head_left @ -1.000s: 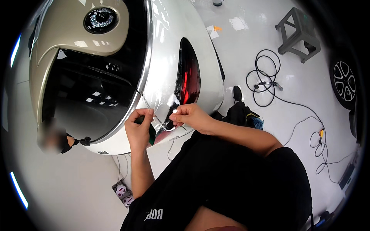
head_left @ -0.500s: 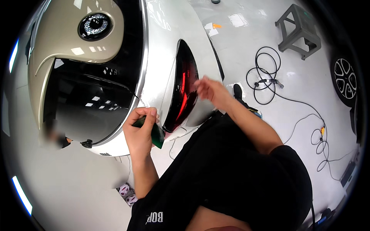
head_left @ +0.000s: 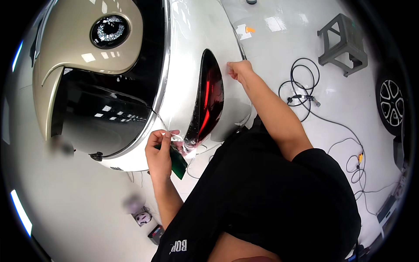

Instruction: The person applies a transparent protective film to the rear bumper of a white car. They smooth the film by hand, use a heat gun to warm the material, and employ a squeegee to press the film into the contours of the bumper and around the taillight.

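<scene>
At the lower end of the red tail lamp [head_left: 208, 102], the left hand [head_left: 160, 153] grips a green squeegee [head_left: 176, 160], fingers also pinching clear film [head_left: 178, 139] against the white car body [head_left: 185, 65]. Right hand [head_left: 239, 70] rests at the lamp's upper edge, fingers curled narrowly, apparently pinching film.

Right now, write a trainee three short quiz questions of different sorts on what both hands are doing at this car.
1. True or false: the left hand holds a green squeegee.
2. What does the right hand touch? A) the grey stool B) the white car body beside the red tail lamp C) the black cable
3. Fill in: the clear film is pinched at the lamp's ___ end.

Key: 1 true; 2 B; 3 lower.
</scene>
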Available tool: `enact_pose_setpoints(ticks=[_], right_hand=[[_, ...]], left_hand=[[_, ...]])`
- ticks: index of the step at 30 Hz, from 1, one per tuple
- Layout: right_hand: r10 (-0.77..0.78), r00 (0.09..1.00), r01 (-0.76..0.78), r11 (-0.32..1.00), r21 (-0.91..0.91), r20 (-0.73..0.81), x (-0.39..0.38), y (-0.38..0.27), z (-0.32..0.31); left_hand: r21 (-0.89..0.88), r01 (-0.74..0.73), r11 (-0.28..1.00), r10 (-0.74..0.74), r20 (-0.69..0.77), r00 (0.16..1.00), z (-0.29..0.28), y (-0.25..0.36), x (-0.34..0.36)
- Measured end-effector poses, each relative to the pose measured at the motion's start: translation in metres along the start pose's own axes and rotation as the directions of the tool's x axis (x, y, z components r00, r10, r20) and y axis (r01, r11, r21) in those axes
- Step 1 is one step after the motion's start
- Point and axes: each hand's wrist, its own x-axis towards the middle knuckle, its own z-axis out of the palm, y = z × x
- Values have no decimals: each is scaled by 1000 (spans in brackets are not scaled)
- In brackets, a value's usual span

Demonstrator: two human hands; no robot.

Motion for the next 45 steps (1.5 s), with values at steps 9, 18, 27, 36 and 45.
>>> enact_pose_setpoints(ticks=[9, 18, 27, 36, 45], right_hand=[[-592, 791, 611, 749, -257, 153, -17, 22, -11], [-801, 562, 820, 504, -272, 207, -39, 47, -22], [-772, 620, 759, 544, -358, 140, -31, 45, -17], [-957, 270, 777, 153, -611, 104, -7, 36, -29], [-991, 51, 761, -41, -648, 122, -11, -27, -101]], left_hand=[[-101, -58, 993, 50, -84, 995, 3, 1, 5], [-173, -17, 985, -4, -116, 993, 7, 7, 1], [-171, -15, 985, 2, -76, 997, 3, 2, 3], [-29, -31, 999, 29, -51, 998, 7, 2, 3], [-204, -290, 935, 322, 147, 935, 71, 56, -9]])
